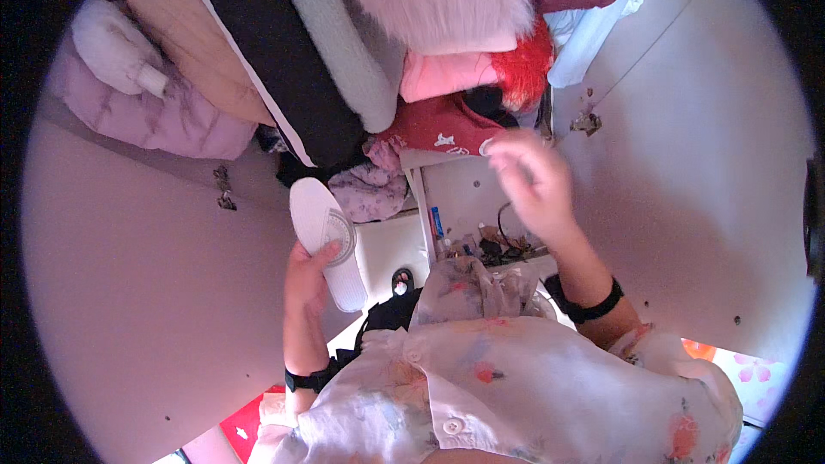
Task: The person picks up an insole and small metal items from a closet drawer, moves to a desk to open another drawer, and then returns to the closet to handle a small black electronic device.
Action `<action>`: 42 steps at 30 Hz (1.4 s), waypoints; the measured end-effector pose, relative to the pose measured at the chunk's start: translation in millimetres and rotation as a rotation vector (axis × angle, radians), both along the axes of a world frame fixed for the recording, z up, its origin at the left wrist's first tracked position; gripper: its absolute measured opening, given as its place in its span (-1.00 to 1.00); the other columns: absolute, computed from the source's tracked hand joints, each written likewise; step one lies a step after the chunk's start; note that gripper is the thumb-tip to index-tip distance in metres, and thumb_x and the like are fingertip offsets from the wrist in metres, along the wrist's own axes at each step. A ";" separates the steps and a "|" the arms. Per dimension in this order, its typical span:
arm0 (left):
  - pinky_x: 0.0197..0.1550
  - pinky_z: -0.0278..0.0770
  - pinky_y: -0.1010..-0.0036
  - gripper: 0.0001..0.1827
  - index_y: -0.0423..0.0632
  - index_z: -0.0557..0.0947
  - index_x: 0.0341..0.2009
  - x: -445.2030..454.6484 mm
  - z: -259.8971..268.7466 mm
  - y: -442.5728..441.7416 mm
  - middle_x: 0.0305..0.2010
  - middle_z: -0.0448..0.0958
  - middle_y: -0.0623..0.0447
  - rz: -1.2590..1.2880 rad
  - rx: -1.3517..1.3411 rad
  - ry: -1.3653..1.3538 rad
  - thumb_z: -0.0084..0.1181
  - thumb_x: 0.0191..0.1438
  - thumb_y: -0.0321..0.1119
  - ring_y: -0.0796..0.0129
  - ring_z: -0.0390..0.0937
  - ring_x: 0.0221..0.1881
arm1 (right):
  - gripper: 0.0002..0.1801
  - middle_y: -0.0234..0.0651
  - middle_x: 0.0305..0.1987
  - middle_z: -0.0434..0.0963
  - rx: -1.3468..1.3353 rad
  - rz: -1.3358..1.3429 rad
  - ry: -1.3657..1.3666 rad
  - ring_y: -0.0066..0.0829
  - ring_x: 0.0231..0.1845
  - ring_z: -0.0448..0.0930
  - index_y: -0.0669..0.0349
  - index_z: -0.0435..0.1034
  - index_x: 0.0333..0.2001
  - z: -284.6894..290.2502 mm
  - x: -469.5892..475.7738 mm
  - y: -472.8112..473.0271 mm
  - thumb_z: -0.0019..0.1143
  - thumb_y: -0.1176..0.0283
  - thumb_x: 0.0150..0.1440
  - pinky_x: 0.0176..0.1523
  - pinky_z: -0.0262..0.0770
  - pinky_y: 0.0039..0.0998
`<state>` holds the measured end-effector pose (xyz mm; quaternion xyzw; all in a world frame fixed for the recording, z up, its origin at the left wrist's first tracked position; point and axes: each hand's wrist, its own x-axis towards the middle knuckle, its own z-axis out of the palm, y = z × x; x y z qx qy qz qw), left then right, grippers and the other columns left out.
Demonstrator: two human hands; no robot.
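Note:
My left hand grips a white slide sandal with a wide, patterned strap, its thumb lying on the strap. My right hand is raised and somewhat blurred, its fingertips near the edge of a folded red cloth with white motifs. Whether those fingertips touch the cloth or hold anything, I cannot tell. Just beyond the sandal's toe lie a black garment with a white edge and a crumpled floral cloth.
Cabinet doors stand at the left and right, with metal hinges. Clothes and a fluffy pink item fill the cabinet. Below, an open drawer holds a dark cable and small items. A foot in a black sandal is on the floor.

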<state>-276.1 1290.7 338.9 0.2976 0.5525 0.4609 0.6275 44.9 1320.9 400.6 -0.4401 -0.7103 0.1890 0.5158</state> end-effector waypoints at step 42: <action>-0.09 0.38 0.46 -0.65 -0.19 0.46 -0.11 37.7 -4.3 25.9 -0.17 0.51 0.01 -0.136 0.017 0.103 0.09 -0.07 -0.56 0.37 0.47 -0.19 | -0.49 -0.16 -0.07 0.33 -0.827 -0.075 -0.939 -0.08 -0.01 0.35 0.07 0.28 -0.07 -287.7 30.9 -41.6 0.15 0.43 -0.19 -0.04 0.38 -0.12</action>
